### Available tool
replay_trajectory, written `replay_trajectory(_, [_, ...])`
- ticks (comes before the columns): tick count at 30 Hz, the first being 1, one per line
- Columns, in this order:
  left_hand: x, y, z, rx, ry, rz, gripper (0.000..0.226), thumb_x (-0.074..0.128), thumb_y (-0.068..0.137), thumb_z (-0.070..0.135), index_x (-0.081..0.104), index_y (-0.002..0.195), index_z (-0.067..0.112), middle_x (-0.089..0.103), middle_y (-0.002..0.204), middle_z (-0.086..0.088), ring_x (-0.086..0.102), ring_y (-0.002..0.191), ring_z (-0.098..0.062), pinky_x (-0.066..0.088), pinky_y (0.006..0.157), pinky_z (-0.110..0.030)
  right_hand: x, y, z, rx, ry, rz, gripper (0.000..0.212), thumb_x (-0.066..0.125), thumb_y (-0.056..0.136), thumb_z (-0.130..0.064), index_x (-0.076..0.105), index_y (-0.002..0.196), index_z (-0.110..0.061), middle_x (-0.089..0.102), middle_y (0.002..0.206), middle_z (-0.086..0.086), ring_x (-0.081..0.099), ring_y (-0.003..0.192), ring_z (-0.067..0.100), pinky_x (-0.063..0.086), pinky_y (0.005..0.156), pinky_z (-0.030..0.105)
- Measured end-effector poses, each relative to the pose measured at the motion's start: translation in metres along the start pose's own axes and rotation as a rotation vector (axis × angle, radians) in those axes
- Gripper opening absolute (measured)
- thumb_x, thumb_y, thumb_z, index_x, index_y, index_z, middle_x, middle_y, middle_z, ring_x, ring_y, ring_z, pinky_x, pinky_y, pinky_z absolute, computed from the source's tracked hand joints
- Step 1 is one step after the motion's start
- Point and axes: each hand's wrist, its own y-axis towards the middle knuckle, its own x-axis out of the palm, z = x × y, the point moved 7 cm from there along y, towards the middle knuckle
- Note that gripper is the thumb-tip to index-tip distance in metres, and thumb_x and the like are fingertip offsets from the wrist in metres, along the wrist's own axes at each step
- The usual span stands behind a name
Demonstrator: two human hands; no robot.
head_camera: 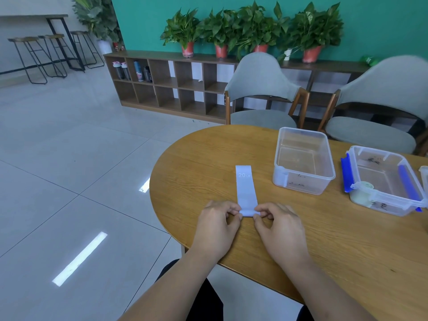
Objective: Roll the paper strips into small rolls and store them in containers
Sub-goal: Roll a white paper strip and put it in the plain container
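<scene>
At table (208,158), pinching curled near end of strip (245,188) with left hand (217,225) and right hand (280,228), roll barely begun; next: wind forward tight, straight.

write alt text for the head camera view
The left hand and right hand pinch the rolled near end of a pale paper strip lying on a wooden table. To its right stand an open clear container and a blue-clipped container holding one pale roll.
</scene>
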Motion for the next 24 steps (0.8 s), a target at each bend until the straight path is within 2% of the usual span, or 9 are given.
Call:
replay_trajectory(7, [0.0014, 0.0004, -0.0007, 0.014, -0.011, 0.002, 0.015, 0.076, 0.093, 0.026, 0.075, 0.106, 0.034, 0.071, 0.087, 0.024, 0.056, 0.101, -0.001, 0.044, 0.082, -0.011, 0.0006, 0.0008, 0.0008, -0.024, -0.042, 0.009, 0.015, 0.078, 0.089, -0.026, 0.078, 0.103, -0.030, 0.067, 0.091, -0.019, 0.058, 0.092, 0.012, 0.055, 0.079, 0.039])
replay_trajectory(11, [0.0033, 0.0005, -0.0008, 0.040, 0.013, 0.006, 0.019, 0.078, 0.090, 0.026, 0.075, 0.108, 0.033, 0.069, 0.090, 0.023, 0.055, 0.102, 0.001, 0.045, 0.083, -0.012, 0.0032, 0.0010, 0.0017, -0.035, -0.071, -0.016, 0.023, 0.080, 0.087, -0.024, 0.078, 0.110, -0.029, 0.068, 0.097, -0.018, 0.058, 0.094, 0.012, 0.055, 0.081, 0.040])
replay_trajectory(14, [0.0030, 0.0006, -0.0014, 0.024, -0.003, 0.000, 0.022, 0.078, 0.090, 0.023, 0.074, 0.109, 0.033, 0.069, 0.088, 0.023, 0.055, 0.101, -0.001, 0.042, 0.082, -0.008, 0.0021, 0.0009, 0.0028, -0.001, -0.024, -0.025, 0.027, 0.080, 0.087, -0.023, 0.076, 0.112, -0.033, 0.066, 0.092, -0.022, 0.058, 0.092, 0.009, 0.055, 0.083, 0.039])
replay_trajectory(18, [0.0022, 0.0004, -0.0005, 0.031, 0.006, 0.003, 0.016, 0.077, 0.091, 0.026, 0.076, 0.105, 0.033, 0.069, 0.085, 0.025, 0.055, 0.100, 0.000, 0.041, 0.081, -0.008, 0.0002, 0.0010, 0.0019, 0.021, 0.026, -0.024, 0.022, 0.080, 0.086, -0.024, 0.072, 0.102, -0.036, 0.063, 0.086, -0.025, 0.059, 0.089, 0.006, 0.055, 0.082, 0.038])
replay_trajectory(24, [0.0027, 0.0015, -0.0015, 0.062, 0.036, 0.030, 0.015, 0.077, 0.091, 0.028, 0.077, 0.106, 0.032, 0.068, 0.093, 0.024, 0.054, 0.100, -0.001, 0.042, 0.084, -0.010, 0.0005, 0.0016, 0.0023, 0.003, -0.004, -0.007, 0.020, 0.079, 0.089, -0.026, 0.077, 0.107, -0.034, 0.066, 0.092, -0.022, 0.057, 0.093, 0.009, 0.055, 0.083, 0.039])
